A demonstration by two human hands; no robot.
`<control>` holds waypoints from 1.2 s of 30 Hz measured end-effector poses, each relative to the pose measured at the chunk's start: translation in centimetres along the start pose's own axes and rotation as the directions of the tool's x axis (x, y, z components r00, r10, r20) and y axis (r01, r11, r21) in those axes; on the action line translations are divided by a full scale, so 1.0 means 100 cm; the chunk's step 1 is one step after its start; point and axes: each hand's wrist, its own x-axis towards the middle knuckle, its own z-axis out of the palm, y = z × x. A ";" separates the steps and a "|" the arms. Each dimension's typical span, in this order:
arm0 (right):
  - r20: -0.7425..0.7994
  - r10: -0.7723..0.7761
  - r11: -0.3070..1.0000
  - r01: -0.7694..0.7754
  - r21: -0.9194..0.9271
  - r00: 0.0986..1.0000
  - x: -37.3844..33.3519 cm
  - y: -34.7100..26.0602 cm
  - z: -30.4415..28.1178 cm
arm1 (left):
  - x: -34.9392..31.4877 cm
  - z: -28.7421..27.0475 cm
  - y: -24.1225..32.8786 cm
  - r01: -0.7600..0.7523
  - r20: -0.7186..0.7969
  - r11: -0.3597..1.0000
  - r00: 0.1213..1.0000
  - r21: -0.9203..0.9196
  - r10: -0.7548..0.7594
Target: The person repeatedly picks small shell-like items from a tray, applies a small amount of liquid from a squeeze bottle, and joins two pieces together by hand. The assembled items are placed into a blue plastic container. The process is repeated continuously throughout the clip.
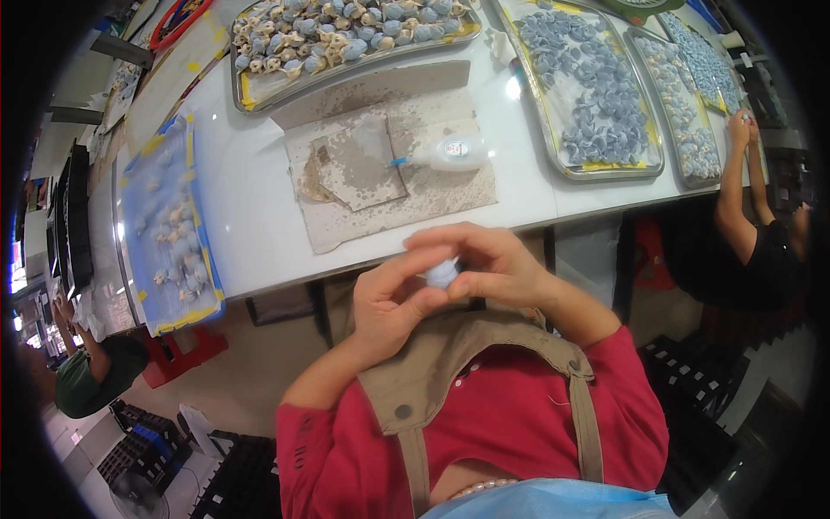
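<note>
Blue face mask point(562, 502) is sitting nearest, 5 o'clock. Left grip point(385, 298) and right grip point(497, 264) are both pinching one small light-blue piece point(442, 274) by the near edge of the desk point(251, 208); its underside is hiding from view. Good handling here is likely depending on light, even thumb pressure, with both grips bracing so the piece isn't slipping or deforming. Piece is resting between the fingertips: about 2 o'clock from left grip, 9 o'clock from right. White squeeze bottle point(458, 153) is lying on stained cardboard point(450, 195), 12 o'clock from the piece.
</note>
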 end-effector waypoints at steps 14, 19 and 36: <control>0.029 -0.047 0.998 0.048 -0.039 0.998 -0.002 0.002 0.006 | 0.000 0.001 0.002 -0.274 0.101 0.890 0.962 0.364 0.255; 0.038 -0.080 0.990 0.084 -0.113 0.996 -0.002 0.000 0.004 | 0.001 0.002 0.002 -0.279 0.101 0.896 0.960 0.345 0.260; 0.024 0.044 0.969 -0.048 0.243 0.999 0.000 0.004 0.015 | 0.000 0.002 -0.010 -0.183 -0.058 0.979 0.982 -0.087 0.178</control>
